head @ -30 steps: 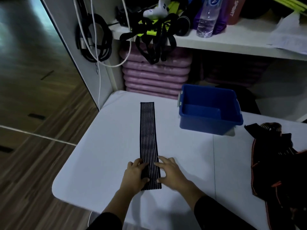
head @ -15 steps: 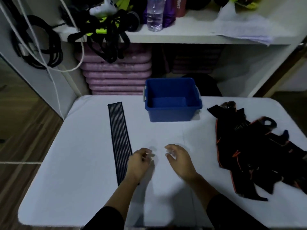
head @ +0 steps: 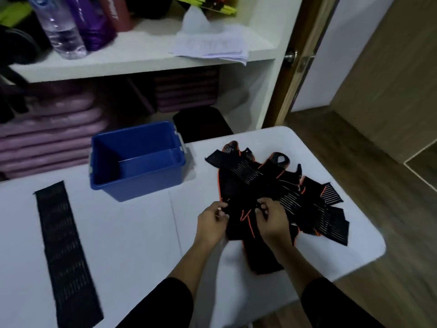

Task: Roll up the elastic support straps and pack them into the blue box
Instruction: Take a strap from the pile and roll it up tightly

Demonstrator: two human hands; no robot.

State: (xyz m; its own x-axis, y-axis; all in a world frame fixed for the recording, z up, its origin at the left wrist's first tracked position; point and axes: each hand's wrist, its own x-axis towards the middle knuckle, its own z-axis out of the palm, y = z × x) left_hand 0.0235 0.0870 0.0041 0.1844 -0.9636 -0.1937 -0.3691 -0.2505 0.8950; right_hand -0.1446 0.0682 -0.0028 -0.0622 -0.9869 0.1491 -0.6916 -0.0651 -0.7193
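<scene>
Black orange-edged straps (head: 272, 185) heaped, striped strap (head: 63, 252) flat

A strap (head: 63, 245) is lying flat on the table's (head: 132, 233) left, the box (head: 142, 188) is sitting behind the middle, and a pile (head: 248, 176) is lying on the right, the left hand (head: 211, 223) and right hand (head: 272, 220) gripping its near edge.

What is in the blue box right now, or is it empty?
Empty, as far as shows: the blue box has no lid on, and only its bare blue floor and walls show inside.
</scene>
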